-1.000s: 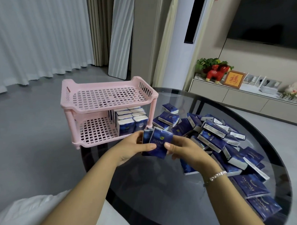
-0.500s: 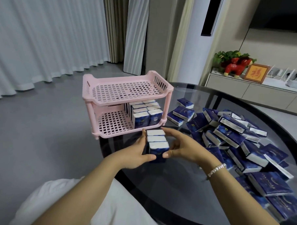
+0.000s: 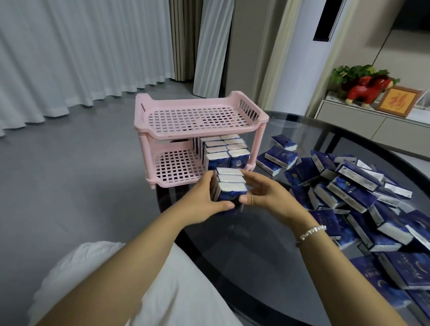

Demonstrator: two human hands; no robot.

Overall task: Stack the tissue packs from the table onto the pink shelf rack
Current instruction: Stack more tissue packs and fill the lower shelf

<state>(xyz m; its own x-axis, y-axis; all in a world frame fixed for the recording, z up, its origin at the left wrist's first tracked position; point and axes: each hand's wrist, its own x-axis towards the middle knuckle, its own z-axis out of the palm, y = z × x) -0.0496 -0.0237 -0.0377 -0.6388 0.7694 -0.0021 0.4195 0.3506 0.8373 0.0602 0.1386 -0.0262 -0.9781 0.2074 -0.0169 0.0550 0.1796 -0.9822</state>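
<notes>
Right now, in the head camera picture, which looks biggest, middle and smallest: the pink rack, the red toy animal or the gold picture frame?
1. pink rack, by far the biggest.
2. and 3. red toy animal and gold picture frame look nearly alike, so no ranking. Both sit farther back, so they may look smaller than they are.

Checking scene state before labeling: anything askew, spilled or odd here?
Mostly the loose tissue packs: a jumbled heap on the glass table, tilted and overlapping. The pink rack stands upright, packs lined up on its lower tier only. Both hands, left hand and right hand, grip a squared bundle.
</notes>
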